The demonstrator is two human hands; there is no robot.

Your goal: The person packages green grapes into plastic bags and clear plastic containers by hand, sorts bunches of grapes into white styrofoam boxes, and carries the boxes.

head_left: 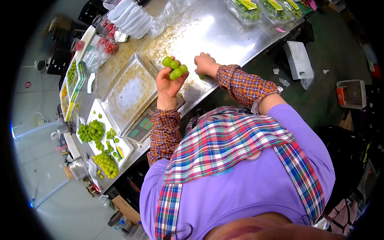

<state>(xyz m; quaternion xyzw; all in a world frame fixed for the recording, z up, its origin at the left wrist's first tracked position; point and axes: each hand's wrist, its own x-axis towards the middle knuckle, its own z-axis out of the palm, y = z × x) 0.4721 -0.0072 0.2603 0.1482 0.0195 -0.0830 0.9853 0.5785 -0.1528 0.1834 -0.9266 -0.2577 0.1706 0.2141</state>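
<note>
Several round green grapes in a small cluster (175, 68) are held up in my left hand (167, 85), its fingers closed around them from below. To the right, my right hand (206, 64) is over the metal table near its front edge, fingers curled. A bit of green that looks like a grape (201, 76) shows at its lower edge; the rest is hidden by the hand. Left of my left hand is a weighing scale with a clear-rimmed tray (134, 86) on top. Bunches of green grapes (93, 131) lie on a white board (126, 149) beyond the scale, with loose grapes around them.
The metal table (236, 44) carries brown residue. Clear boxes of green grapes (246, 11) stand at the far right end. Stacked white trays (130, 18), red fruit in clear packs (108, 45) and plastic wrap are at the back left. A white bin (299, 60) sits below the table's right edge.
</note>
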